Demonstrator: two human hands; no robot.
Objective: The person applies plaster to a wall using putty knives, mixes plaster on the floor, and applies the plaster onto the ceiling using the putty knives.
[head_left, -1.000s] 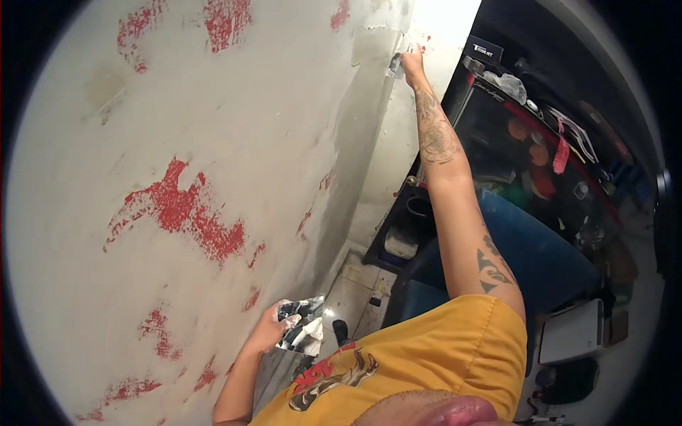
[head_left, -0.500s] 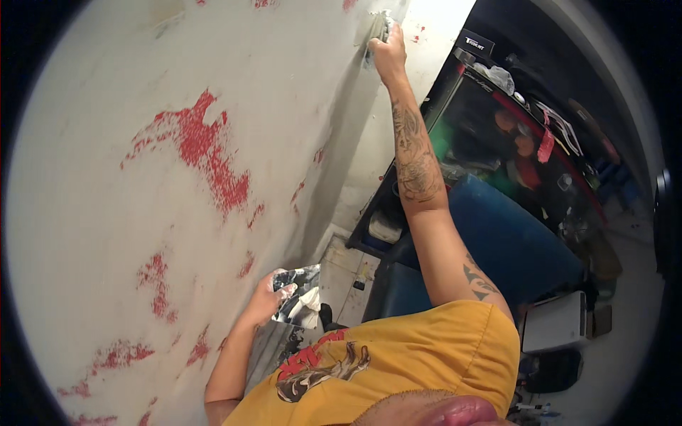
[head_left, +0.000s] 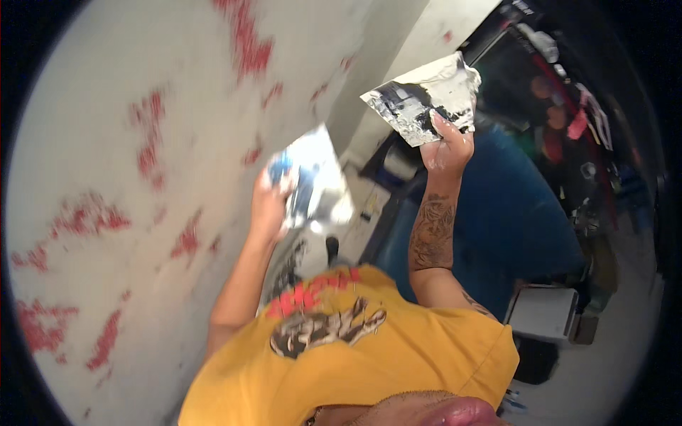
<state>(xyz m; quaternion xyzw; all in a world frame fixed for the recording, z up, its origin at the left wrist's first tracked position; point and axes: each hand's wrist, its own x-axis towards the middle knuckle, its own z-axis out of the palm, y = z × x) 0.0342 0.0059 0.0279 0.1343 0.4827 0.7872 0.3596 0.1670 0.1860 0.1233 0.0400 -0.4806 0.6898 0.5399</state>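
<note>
My right hand [head_left: 447, 149] is closed round a flat metal putty spreader [head_left: 410, 99], its thumb lying on the face. White putty [head_left: 453, 82] is smeared thickly over the spreader's far and right parts, and some sticks to my fingers. On the left, my left hand [head_left: 267, 202] grips a second, shiny putty spreader [head_left: 323, 177], which is blurred and catches the light. The two spreaders are apart, both held off the wall [head_left: 92, 135]. That wall is pale, with scattered red patches [head_left: 149, 142] showing.
A blue chair or seat [head_left: 497, 206] stands beyond my right forearm. Behind it is a dark cabinet [head_left: 508, 78] with items on top. A white box-like object [head_left: 543, 312] lies at the lower right. A pale wall strip [head_left: 433, 35] borders the cabinet.
My right hand has left the far wall corner and drawn back nearer my body, turning the spreader's putty-covered face into view. My left hand has risen with its spreader. The view has shifted.
</note>
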